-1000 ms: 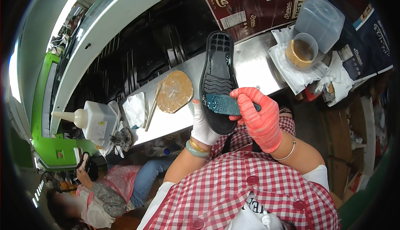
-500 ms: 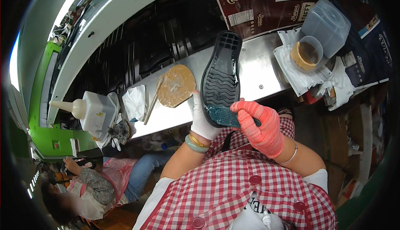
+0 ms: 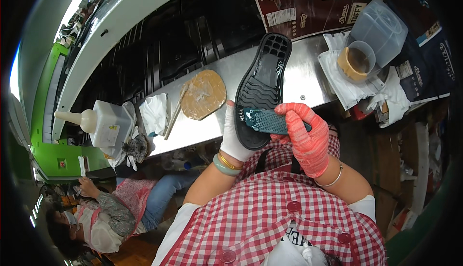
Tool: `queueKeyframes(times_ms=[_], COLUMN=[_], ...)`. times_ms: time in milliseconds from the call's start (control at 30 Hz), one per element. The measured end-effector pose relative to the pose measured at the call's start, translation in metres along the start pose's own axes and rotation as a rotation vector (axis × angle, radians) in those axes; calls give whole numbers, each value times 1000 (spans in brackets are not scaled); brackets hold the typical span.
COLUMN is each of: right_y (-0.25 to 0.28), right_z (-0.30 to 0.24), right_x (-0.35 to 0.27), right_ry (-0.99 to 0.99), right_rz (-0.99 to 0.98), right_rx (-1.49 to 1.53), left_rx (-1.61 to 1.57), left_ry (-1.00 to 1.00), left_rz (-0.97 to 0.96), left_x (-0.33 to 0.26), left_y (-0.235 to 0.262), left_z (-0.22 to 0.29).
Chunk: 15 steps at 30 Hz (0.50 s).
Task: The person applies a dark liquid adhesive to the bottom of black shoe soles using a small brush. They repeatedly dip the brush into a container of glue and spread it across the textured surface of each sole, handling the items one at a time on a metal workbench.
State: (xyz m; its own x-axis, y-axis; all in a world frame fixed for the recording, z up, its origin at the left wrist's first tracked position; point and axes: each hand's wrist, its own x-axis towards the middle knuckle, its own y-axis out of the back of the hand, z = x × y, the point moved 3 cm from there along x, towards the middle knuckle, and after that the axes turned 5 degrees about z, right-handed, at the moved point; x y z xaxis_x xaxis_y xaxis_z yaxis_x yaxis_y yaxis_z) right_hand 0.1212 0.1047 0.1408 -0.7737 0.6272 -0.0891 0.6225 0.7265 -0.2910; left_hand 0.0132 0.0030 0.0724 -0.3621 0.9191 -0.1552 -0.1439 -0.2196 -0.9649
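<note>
My left hand [image 3: 233, 138], in a white glove, grips the heel end of a black shoe sole [image 3: 263, 87] and holds it tilted up over the steel bench [image 3: 308, 80]. My right hand [image 3: 306, 136], in a red glove, is closed on a teal brush [image 3: 267, 120] and presses it flat against the sole's heel part. The sole's ribbed inner face and its grid at the toe point toward me.
A round tan glue-caked pad [image 3: 203, 94] with a stick lies on the bench to the left. Farther left stand a white squeeze bottle [image 3: 103, 121] and crumpled paper [image 3: 153, 113]. At the right sit a cup of tan glue [image 3: 356, 62] and a clear tub [image 3: 381, 27]. Another person [image 3: 103, 215] sits at lower left.
The sole and both hands have shifted slightly in the picture as my head moved. The brush stays on the heel part of the sole, its position against it slightly changed.
</note>
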Motion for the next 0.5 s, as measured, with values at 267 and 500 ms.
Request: queueKeyframes(times_ms=[267, 500], right_y=[12, 23], right_z=[-24, -52], right_x=[3, 43], right_ry=[172, 478], right_rz=[87, 212], right_rx=[-104, -272], left_rx=[112, 329], left_ry=[31, -72], left_rz=[21, 94], left_x=[-1, 0], left_y=[3, -7], left_z=[1, -8])
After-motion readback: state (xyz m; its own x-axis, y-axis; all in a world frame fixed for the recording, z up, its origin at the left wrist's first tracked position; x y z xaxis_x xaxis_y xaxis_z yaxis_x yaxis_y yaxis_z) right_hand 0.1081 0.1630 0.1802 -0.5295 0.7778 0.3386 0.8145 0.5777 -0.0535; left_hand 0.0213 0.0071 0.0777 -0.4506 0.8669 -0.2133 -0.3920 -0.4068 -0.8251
